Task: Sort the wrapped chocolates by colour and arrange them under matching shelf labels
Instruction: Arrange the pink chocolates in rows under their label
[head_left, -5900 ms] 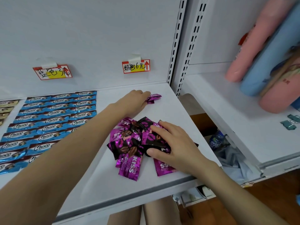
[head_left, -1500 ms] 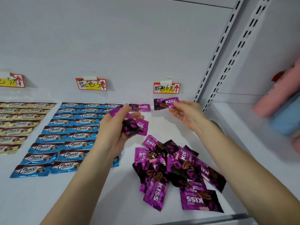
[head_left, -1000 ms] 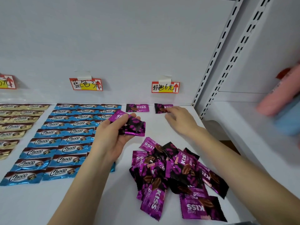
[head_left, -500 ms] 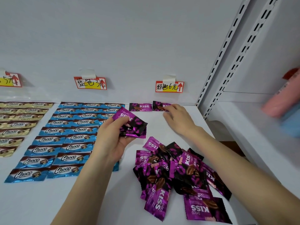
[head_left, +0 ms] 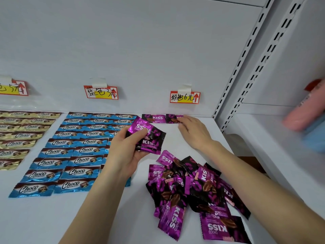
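Note:
My left hand (head_left: 125, 148) grips a small stack of purple KISS chocolates (head_left: 149, 137) above the white shelf (head_left: 52, 217). My right hand (head_left: 193, 132) reaches to the back wall, its fingertips touching a purple chocolate (head_left: 173, 118) laid flat under the pink price label (head_left: 185, 97). Another purple chocolate (head_left: 154, 118) lies just left of it. A loose pile of purple KISS chocolates (head_left: 190, 192) sits at the front right. Blue Choco bars (head_left: 75, 150) lie in rows under the blue label (head_left: 100, 92).
Gold Choco bars (head_left: 19, 136) fill the far left under a third label (head_left: 14, 88). Slotted uprights (head_left: 246, 67) bound the shelf on the right. Beyond them a neighbouring shelf (head_left: 274, 155) holds pink and blue rolls (head_left: 309, 118).
My right hand brought a purple chocolate down from mid-air and laid it against the back wall beside the first one. My left hand kept its stack, shifting slightly.

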Motion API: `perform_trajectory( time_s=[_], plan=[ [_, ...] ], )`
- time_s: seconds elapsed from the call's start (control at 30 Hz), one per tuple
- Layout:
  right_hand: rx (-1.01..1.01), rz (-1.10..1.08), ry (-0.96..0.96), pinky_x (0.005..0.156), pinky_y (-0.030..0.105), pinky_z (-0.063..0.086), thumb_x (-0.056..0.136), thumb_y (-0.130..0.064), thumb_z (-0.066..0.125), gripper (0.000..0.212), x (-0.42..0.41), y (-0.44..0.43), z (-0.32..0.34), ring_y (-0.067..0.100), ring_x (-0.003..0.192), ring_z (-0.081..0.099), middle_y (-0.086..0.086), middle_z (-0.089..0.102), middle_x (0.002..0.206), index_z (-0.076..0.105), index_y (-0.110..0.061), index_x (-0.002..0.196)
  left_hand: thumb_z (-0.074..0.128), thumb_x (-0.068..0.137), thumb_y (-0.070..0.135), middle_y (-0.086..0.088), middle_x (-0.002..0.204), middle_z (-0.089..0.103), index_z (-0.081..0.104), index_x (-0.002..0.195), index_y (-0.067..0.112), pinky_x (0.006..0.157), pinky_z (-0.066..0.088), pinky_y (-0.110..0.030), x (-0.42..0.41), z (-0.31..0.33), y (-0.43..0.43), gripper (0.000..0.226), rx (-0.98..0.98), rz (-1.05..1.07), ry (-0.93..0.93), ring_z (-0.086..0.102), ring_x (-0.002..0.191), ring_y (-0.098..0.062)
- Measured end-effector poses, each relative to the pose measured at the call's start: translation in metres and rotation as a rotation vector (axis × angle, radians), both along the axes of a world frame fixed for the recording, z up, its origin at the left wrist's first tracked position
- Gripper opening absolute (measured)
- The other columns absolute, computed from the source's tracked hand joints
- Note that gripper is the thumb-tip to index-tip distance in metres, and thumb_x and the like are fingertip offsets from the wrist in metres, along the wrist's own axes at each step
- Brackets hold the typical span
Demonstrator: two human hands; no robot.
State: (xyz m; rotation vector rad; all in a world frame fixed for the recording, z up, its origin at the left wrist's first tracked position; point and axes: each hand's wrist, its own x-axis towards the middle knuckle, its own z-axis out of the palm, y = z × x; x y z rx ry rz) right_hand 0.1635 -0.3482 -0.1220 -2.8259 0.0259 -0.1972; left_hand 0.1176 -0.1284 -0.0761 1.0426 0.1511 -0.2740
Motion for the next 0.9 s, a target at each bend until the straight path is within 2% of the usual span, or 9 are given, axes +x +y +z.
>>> perform_trajectory(
  time_s=[0.13,0.23,0.3,0.4,0.53,0.63,0.73,0.8,0.9],
  plan=[
    [0.413,-0.012,-0.235,0.1,0.019,0.03,0.097,-0.022,0.043,0.033,-0.017,0.014,0.028,0.013,0.122,0.045,0.002,0.053,0.131,0.052,-0.011,0.127,0.064,0.083,0.005,-0.005,0.076,0.073,0.061,0.093,0.008,0.062,0.06,-0.037,-0.001,0.001,-0.001,0.011,-0.013,-0.024,-0.026,0.072,0.072,-0.019],
    [0.737,0.132,-0.241,0.08,0.016,0.045,0.087,-0.022,0.062,0.016,-0.038,0.035,0.062,-0.006,0.087,0.058,-0.014,0.063,0.097,0.063,-0.023,0.103,0.064,0.082,0.009,-0.005,0.077,0.073,0.064,0.093,0.011,0.054,0.058,-0.033,-0.005,0.003,-0.003,0.01,0.026,-0.059,-0.101,0.071,0.07,-0.018],
    [0.783,0.271,-0.1,0.073,0.011,0.046,0.08,-0.02,0.07,0.023,-0.051,0.049,0.078,-0.001,0.078,0.059,-0.012,0.064,0.089,0.062,-0.028,0.1,0.063,0.083,0.012,-0.005,0.078,0.073,0.066,0.095,0.013,0.056,0.059,-0.034,-0.008,0.003,-0.005,0.012,0.086,-0.086,-0.173,0.071,0.069,-0.019],
    [0.792,0.324,0.002,0.065,0.016,0.048,0.078,-0.013,0.072,0.022,-0.063,0.061,0.086,0.006,0.071,0.062,-0.004,0.066,0.079,0.063,-0.026,0.093,0.063,0.083,0.016,-0.004,0.076,0.072,0.065,0.1,0.016,0.057,0.059,-0.035,-0.011,0.004,-0.007,0.017,0.126,-0.082,-0.236,0.07,0.066,-0.018],
    [0.991,0.126,-0.058,0.054,0.015,0.048,0.082,-0.01,0.067,0.013,-0.068,0.064,0.084,0.0,0.061,0.061,-0.002,0.064,0.074,0.058,-0.018,0.087,0.07,0.068,0.025,-0.003,0.075,0.071,0.063,0.1,0.019,0.057,0.058,-0.031,-0.014,0.006,-0.008,0.033,0.166,-0.1,-0.261,0.071,0.067,-0.019],
    [1.199,0.037,0.002,0.056,0.018,0.051,0.085,-0.008,0.062,0.012,-0.072,0.061,0.084,0.006,0.061,0.062,0.003,0.062,0.076,0.054,-0.009,0.094,0.072,0.076,0.01,-0.009,0.082,0.07,0.066,0.094,0.021,0.057,0.057,-0.03,-0.017,0.006,-0.011,0.022,0.239,-0.116,-0.295,0.07,0.069,-0.022],
    [1.118,-0.014,-0.017,0.058,0.02,0.053,0.087,-0.02,0.061,0.012,-0.08,0.058,0.09,0.009,0.063,0.064,0.002,0.064,0.077,0.054,-0.014,0.093,0.067,0.082,0.005,0.009,0.075,0.066,0.064,0.084,0.031,0.059,0.055,-0.021,-0.017,0.002,-0.014,0.026,0.46,0.036,-0.494,0.066,0.07,-0.009],
    [1.099,-0.045,0.0,0.058,0.023,0.053,0.083,-0.037,0.063,0.027,-0.086,0.059,0.094,0.011,0.06,0.064,0.004,0.065,0.076,0.057,-0.013,0.094,0.063,0.085,0.003,0.02,0.072,0.062,0.063,0.085,0.033,0.061,0.048,-0.008,-0.02,0.002,-0.017,0.03,0.672,0.142,-0.687,0.061,0.069,-0.001],
    [1.091,-0.039,0.013,0.056,0.022,0.053,0.081,-0.034,0.067,0.027,-0.09,0.063,0.094,0.013,0.057,0.064,0.004,0.065,0.071,0.06,-0.011,0.092,0.061,0.086,0.0,0.02,0.084,0.057,0.07,0.101,0.018,0.072,0.041,-0.002,-0.025,-0.001,-0.021,0.025,0.874,0.184,-0.911,0.057,0.078,0.005]
  ],
)
